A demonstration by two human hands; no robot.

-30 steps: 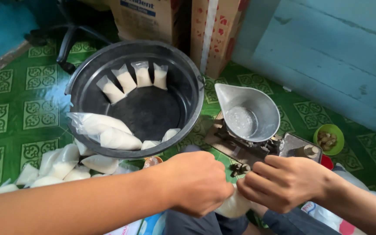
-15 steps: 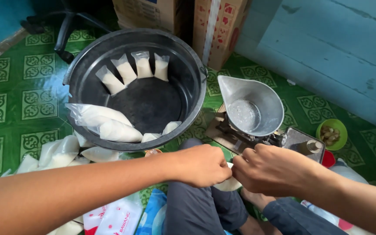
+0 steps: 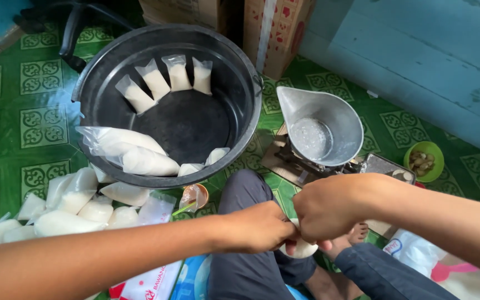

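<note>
White pouch between both hands

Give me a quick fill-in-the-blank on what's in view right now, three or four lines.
1. Both hands, left hand and right hand, pinch one small white ____ over the lap.
2. The black basin has ____ small bags leaning in a row against its far wall.
3. The metal scale pan sits to the ____ of the basin.
4. The small bowl near the blue wall is ____ in colour.

Missing words: bag; four; right; green
</note>
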